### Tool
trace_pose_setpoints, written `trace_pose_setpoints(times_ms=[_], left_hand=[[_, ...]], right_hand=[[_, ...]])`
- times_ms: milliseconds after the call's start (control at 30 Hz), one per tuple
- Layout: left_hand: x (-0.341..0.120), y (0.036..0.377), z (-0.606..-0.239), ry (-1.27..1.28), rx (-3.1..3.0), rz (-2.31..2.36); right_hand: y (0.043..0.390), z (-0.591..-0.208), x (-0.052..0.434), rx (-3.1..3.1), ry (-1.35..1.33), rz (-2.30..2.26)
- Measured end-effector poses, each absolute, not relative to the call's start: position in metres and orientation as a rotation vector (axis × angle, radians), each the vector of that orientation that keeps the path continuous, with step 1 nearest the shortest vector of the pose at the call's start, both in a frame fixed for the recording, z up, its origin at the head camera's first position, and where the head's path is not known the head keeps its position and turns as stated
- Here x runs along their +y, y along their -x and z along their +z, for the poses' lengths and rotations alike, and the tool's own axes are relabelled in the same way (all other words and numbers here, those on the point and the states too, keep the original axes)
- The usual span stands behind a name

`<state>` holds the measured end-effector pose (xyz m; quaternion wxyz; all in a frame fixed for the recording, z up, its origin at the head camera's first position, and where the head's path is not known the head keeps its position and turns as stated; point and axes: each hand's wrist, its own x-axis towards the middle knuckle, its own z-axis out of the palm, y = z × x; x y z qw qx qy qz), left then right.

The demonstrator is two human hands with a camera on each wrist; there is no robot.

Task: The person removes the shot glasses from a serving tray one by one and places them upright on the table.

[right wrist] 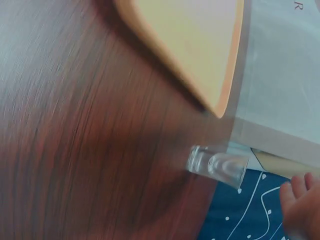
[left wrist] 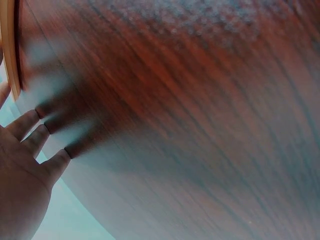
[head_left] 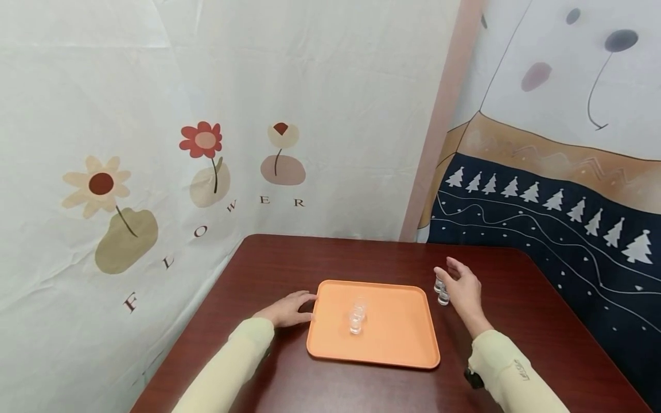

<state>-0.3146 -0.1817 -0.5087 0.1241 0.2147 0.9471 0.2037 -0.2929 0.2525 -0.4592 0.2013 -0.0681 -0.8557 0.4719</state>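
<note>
**Room around the tray**

My left hand (head_left: 288, 310) lies flat on the worktop (head_left: 521, 321) against the left edge of the orange tray (head_left: 397, 338); the raised rim blocks any slide to the right along the wood. Left of it the worktop ends near the flower-printed cloth (head_left: 155, 172), so room there is narrow. Two small glasses (head_left: 356, 314) stand close together mid-tray, with bare tray on every side of them. My right hand (head_left: 461, 289) hovers over two more small glasses (head_left: 442, 293) just beside the tray's right edge; the gap between them and the rim is tight. Right of and behind that hand the worktop lies bare as far as the tree-patterned cloth (head_left: 568, 229).
</note>
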Motion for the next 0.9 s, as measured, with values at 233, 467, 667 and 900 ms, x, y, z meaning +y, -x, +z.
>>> trace_pose_setpoints(times_ms=[233,467,667,900], left_hand=[[-0.183,0.314,-0.507,-0.604,2.761,0.593],[-0.183,0.312,-0.506,-0.614,2.760,0.594],[-0.183,0.314,-0.507,-0.651,2.762,0.597],[-0.183,0.316,-0.506,-0.662,2.760,0.595]], right_hand=[[0.289,-0.469,0.226,-2.509,-0.008,1.273],[0.280,-0.482,0.198,-2.539,-0.104,1.341],[0.272,-0.493,0.174,-2.530,-0.177,1.406],[0.262,-0.505,0.149,-2.499,-0.295,1.517]])
